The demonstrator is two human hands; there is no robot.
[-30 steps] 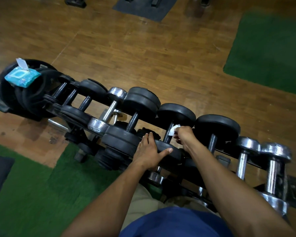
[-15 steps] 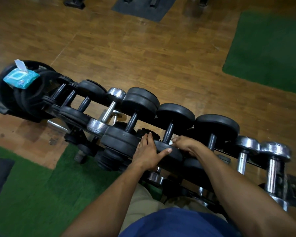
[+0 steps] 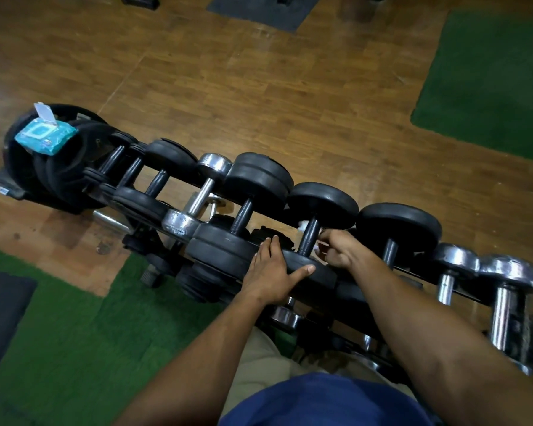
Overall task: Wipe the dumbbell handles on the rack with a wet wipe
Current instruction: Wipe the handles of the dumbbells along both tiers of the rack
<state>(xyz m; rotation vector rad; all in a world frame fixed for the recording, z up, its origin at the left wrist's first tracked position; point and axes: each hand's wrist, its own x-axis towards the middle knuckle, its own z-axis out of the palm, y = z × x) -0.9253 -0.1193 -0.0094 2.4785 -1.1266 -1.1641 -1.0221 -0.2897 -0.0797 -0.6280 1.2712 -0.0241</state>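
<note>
R hand [image 3: 340, 252] fingers grip, seemingly, wipe [image 3: 303, 225] on handle [image 3: 309, 238]; L hand [image 3: 271, 273] splayed.

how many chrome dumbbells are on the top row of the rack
3: one left of the hands among the black dumbbells, two side by side at the right end. More chrome shows on lower tiers, partly hidden.

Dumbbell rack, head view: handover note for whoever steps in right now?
Left hand: flat on the near black plate, steadying that dumbbell, holding nothing.
Right hand: fingers closed on the white wet wipe, wrapped round the dark handle.
Wipe pack: flap open, on the weight plates at the rack's left end.
Done: cannot tell which handles are already clean.
Left: finish this handle, then probably the chrome dumbbells to the right.
</note>
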